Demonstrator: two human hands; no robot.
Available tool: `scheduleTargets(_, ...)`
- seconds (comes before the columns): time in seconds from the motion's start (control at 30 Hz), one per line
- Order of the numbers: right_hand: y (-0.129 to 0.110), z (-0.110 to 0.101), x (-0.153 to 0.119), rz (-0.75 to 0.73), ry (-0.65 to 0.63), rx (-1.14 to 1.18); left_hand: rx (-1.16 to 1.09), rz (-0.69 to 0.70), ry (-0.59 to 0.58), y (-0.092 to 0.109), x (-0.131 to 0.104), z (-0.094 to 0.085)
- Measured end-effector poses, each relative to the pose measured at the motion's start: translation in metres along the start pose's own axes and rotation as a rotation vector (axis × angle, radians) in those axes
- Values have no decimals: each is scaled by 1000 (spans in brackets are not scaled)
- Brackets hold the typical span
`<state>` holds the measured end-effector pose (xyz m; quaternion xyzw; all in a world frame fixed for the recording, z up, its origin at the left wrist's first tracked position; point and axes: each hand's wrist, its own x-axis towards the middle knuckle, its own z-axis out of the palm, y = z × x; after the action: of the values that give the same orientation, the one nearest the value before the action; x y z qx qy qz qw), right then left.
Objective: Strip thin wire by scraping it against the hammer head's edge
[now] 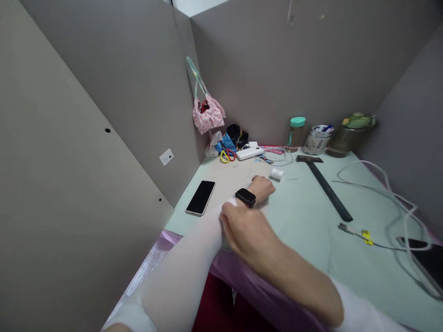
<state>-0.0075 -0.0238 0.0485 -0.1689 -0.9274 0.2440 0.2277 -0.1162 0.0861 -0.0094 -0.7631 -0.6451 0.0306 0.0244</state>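
Note:
A thin white arm sleeve covers my left forearm, from a thicker band near the elbow up to the wrist. My right hand pinches its cuff end just behind a black smartwatch on my left wrist. My left hand rests curled in a loose fist over the desk, its fingertips mostly hidden. Just beyond it sits a small white object, perhaps an earbud case. A phone lies dark-screened to the left.
On the pale green desk lie a hammer, a white cable and another dark phone. Scissors, a power bank, bottles and a pen cup line the back. A pink bag hangs at the corner of the grey partitions.

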Motion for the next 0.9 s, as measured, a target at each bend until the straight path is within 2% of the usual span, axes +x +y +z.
scheduleTargets(0.07,4,14,-16,23,45,101,-89,-85,41,-9,0,-9)
scheduleTargets(0.13,23,25,-25,104,188,264,-216,-162,104,-14,-1,-16)
scheduleTargets(0.23,55,31,-25,132,277,327,-456,-238,210,-13,2,-23)
scheduleTargets(0.3,67,32,-22,126,314,354,-653,-269,264,-9,8,-28)
scheduleTargets(0.43,69,40,-21,122,385,420,-1052,-295,300,-4,20,-39)
scheduleTargets(0.53,67,51,-21,114,445,425,-1245,-323,304,-6,20,-44)
scheduleTargets(0.73,71,60,-12,114,543,414,-1376,-380,318,-13,15,-37)
scheduleTargets(0.9,80,68,-1,235,623,472,-1250,-427,339,-13,21,-22)
